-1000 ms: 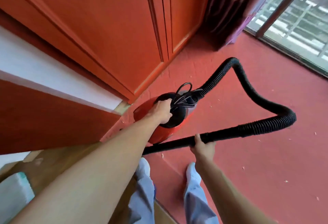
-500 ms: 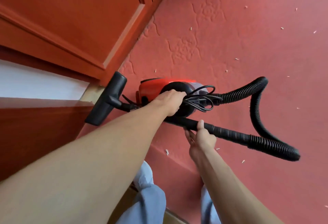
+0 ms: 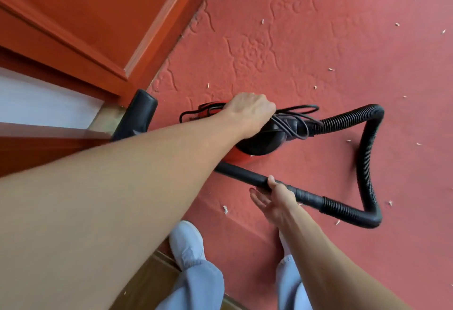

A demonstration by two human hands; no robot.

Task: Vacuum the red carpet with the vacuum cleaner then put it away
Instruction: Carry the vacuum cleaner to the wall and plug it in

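Note:
The red and black vacuum cleaner (image 3: 259,144) stands on the red carpet (image 3: 306,47). My left hand (image 3: 248,111) grips the handle on its top, beside the coiled black cord (image 3: 295,120). My right hand (image 3: 274,199) holds the black rigid tube (image 3: 240,173), thumb over it and fingers stretched out beneath. The ribbed hose (image 3: 367,162) loops out to the right and back to the tube. The black floor nozzle (image 3: 141,113) sits at the cupboard's corner, partly hidden by my left arm.
An orange-red wooden cupboard (image 3: 73,22) fills the upper left, with a white panel (image 3: 36,98) below it. Small white scraps (image 3: 225,209) lie scattered over the carpet. Wooden floor (image 3: 147,282) shows at the carpet's near edge, by my feet.
The view has tipped down and the window is out of sight. The vacuum body has shifted right, away from the cupboard. My right hand's fingers have loosened under the tube.

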